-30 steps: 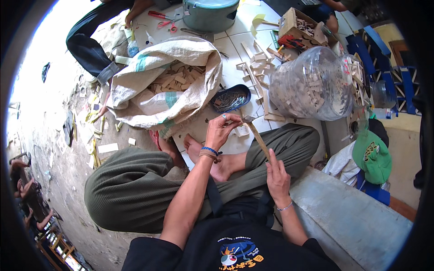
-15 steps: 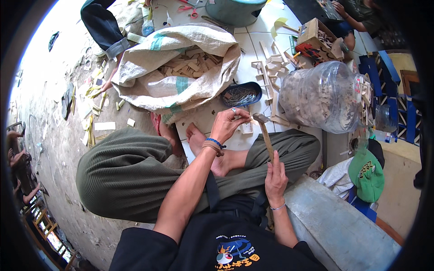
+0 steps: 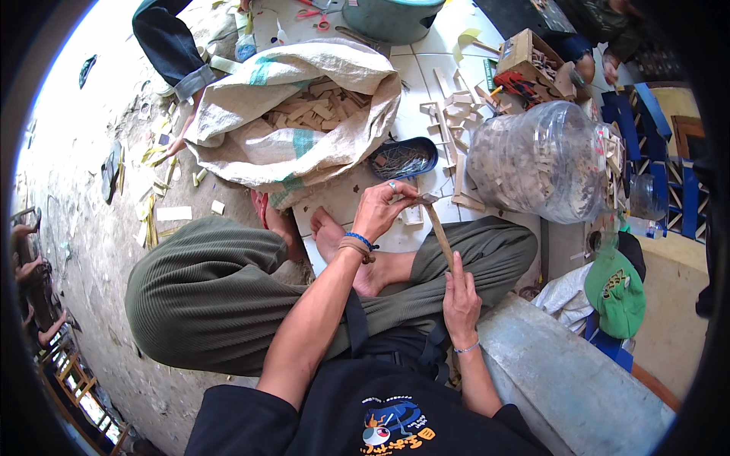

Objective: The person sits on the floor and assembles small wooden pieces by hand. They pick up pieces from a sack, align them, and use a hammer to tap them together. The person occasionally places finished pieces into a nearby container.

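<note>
My right hand [image 3: 461,302] grips the wooden handle of a hammer [image 3: 441,237]. The small metal hammer head sits right at the fingertips of my left hand [image 3: 379,209], over my crossed legs. Thumb and forefinger of that left hand are pinched together; whatever lies between them is covered by the hammer head. Just below the fingertips, part of a small pale wooden piece [image 3: 413,216] shows on the tiles. A dark blue oval tray [image 3: 433,156] of thin nails lies just beyond my left hand.
A woven sack [image 3: 228,144] full of small wood pieces lies ahead. To the right are nailed wooden frames [image 3: 458,178], a big clear plastic jar [image 3: 517,159] and a wooden box [image 3: 513,57]. A grey bench [image 3: 563,365] stands at my right side. Other people sit nearby.
The hammer head has come down and left onto the spot at my left fingertips. My left hand has stayed nearly in place. The co-worker's hand at the upper right has moved lower.
</note>
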Motion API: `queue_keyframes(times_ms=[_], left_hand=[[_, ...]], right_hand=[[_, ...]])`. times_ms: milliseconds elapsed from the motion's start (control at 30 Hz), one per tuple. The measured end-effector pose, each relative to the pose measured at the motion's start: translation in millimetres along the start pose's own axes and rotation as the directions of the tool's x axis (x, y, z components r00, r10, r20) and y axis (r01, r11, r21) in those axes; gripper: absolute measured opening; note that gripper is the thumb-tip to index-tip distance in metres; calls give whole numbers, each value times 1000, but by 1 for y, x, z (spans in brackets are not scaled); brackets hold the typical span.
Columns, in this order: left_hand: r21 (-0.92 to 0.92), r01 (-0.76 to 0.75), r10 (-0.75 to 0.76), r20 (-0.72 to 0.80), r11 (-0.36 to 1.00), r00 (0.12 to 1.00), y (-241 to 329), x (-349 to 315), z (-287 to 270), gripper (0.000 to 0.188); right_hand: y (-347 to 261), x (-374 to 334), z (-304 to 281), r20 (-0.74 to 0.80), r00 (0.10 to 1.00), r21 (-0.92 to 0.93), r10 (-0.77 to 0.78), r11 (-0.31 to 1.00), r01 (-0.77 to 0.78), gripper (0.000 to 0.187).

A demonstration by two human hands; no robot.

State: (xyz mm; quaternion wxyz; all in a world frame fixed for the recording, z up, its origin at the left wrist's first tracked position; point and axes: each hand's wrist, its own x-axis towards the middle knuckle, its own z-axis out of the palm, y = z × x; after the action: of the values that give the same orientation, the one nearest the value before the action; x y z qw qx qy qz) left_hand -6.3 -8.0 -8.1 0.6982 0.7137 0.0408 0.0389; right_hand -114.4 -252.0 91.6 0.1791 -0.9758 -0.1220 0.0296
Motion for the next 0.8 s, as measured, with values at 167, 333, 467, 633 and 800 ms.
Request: queue_keyframes(times_ms=[167,333,467,633,800], left_hand=[[-13,25,-25,0,1000,1000,1,1,-1,11],[13,19,-19,8,1000,1000,1,1,-1,12],[-20,4,-4,-16,1000,1000,0,1,1,11],[15,2,-2,-1,1000,1000,-3,3,0,11],[-8,12,-12,-4,1000,1000,-1,3,-1,14]], right_hand=[[-1,0,-2,-65,998,51,6,999,-3,59],[-1,3,-2,-48,999,18,4,1000,-3,59],[-4,4,0,-58,998,-3,-14,1000,13,61],[-4,3,-2,-66,998,23,6,1000,-4,59],[-5,8,-2,-67,997,25,-37,999,39,56]])
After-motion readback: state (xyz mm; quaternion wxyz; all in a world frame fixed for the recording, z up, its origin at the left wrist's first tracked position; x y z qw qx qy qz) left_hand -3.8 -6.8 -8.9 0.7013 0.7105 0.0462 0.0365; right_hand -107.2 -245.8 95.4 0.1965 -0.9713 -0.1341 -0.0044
